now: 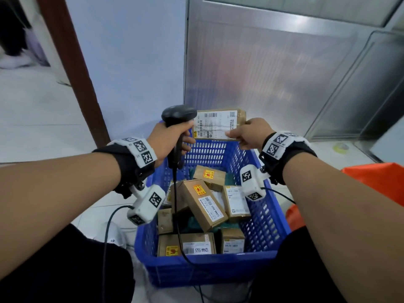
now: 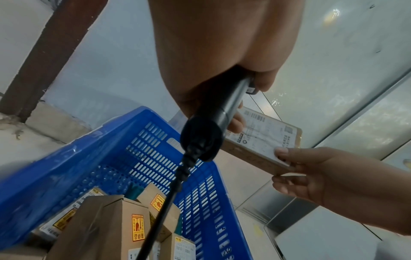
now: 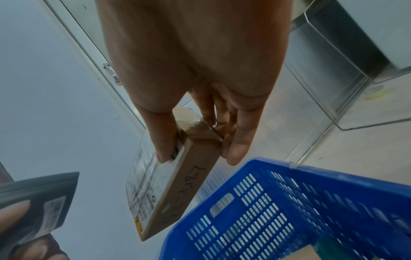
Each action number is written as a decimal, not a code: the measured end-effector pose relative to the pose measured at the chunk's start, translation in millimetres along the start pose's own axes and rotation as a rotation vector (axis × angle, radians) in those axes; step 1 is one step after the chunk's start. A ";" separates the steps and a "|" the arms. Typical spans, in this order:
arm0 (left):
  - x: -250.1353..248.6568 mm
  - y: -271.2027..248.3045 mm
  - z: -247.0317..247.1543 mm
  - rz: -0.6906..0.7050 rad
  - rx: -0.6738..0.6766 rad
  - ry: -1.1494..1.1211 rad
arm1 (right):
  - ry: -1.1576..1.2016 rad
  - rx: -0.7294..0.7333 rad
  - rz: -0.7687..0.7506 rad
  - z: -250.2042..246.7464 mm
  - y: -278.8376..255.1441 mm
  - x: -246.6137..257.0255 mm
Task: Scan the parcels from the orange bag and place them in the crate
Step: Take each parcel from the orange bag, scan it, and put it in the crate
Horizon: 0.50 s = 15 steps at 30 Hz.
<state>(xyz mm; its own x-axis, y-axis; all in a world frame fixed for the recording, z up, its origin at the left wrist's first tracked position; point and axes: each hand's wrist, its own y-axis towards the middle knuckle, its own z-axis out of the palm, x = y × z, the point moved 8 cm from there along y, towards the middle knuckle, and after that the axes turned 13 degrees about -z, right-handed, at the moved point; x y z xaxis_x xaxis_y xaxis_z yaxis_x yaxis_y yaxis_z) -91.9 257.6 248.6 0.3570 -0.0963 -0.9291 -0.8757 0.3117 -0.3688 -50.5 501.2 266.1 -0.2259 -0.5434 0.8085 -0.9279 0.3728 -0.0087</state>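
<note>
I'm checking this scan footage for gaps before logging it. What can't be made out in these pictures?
- Orange bag: head view, cut off by the right edge and hidden behind the right forearm; its contents are unseen.
- Held parcel: label print too small to read in every view.
- Scanner: its window faces away in the head view; whether it is reading cannot be told.
- Blue crate: lower parcels are buried under upper ones.

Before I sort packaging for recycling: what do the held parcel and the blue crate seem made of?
Held parcel: looks like brown cardboard, matte, with a white paper label and glossy clear tape.
Blue crate: probably moulded plastic, slightly glossy, with slotted walls.
</note>
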 end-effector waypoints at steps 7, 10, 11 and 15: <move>5.2 -2.8 14.1 -0.032 0.061 0.080 | -0.121 0.007 0.014 -12.1 -4.5 -22.2; 6.6 -4.5 23.6 -0.048 0.128 0.101 | -0.130 -0.010 0.023 -18.7 -3.7 -25.8; 7.5 -5.2 26.3 -0.053 0.149 0.109 | -0.135 -0.008 0.022 -20.1 -3.0 -26.9; 11.2 -7.5 35.9 -0.077 0.218 0.140 | -0.144 -0.007 0.037 -25.4 -3.3 -31.7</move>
<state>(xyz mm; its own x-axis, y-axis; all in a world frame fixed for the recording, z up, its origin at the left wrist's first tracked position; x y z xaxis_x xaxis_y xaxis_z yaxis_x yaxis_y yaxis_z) -69.6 288.2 242.0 0.3578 -0.2527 -0.8990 -0.7518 0.4931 -0.4378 -32.8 536.3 255.5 -0.3009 -0.6313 0.7148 -0.9160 0.3998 -0.0326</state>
